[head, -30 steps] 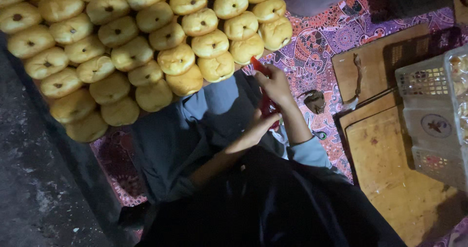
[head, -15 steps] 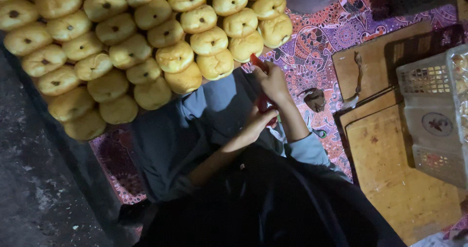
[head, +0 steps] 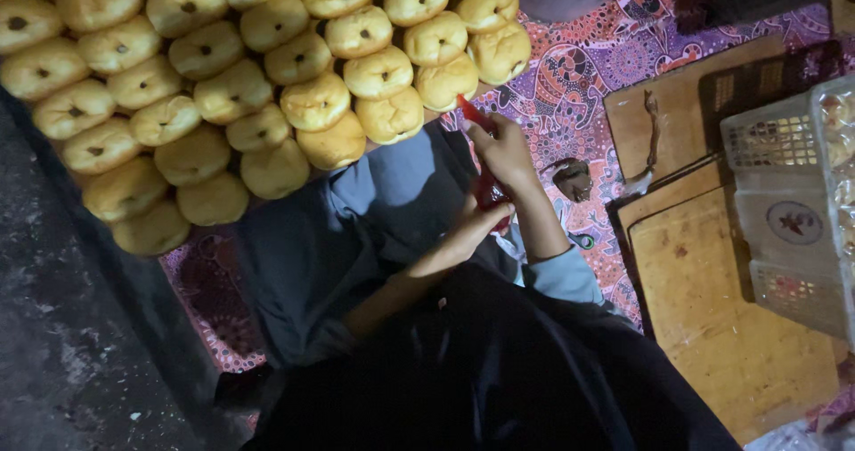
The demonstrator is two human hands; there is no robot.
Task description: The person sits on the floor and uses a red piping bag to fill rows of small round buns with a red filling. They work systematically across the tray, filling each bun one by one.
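The right hand (head: pixel 506 153) is closed on a red tool (head: pixel 472 113); its long axis points toward the nearest bun (head: pixel 389 115); the left hand (head: pixel 472 224) grips its lower end.

Patterned purple cloth (head: pixel 579 68), wooden boards (head: pixel 730 326), white plastic crate (head: pixel 793 211), grey concrete floor (head: pixel 62 353)

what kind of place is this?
Probably a small home or workshop bakery, with work done on the floor. Rows of round buns with dark centre holes, bare wooden boards, a white plastic crate, and a patterned floor cloth suggest it.
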